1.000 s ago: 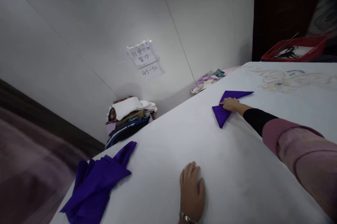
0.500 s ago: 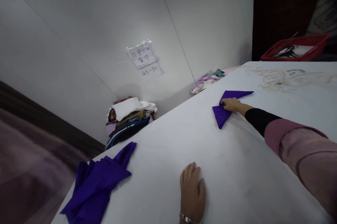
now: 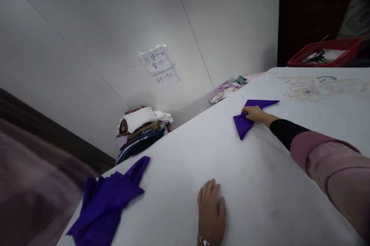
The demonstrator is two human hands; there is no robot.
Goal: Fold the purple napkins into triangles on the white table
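Note:
A folded purple cloth napkin (image 3: 243, 126) lies towards the far right of the white table (image 3: 179, 165), its pointed ends spreading to either side. My right hand (image 3: 253, 114) pinches it near the middle, where the fingers cover part of the fold. Flat on the tabletop, low in the view, rests my left hand (image 3: 211, 209), holding nothing, its fingers stretched forward and the thumb apart. A rumpled heap of purple cloth (image 3: 106, 203) lies at the table's near left, away from both hands.
Beyond the table edge stands a stack of folded clothes (image 3: 144, 130). More crumpled fabric (image 3: 227, 90) lies along the wall. A red basket (image 3: 343, 55) with scissors (image 3: 319, 57) sits at the far right. A handwritten paper sign (image 3: 156, 61) hangs on the wall.
My right hand has lifted slightly, raising the pinched middle of the napkin a little. The left hand and the heap of purple cloth have stayed in place.

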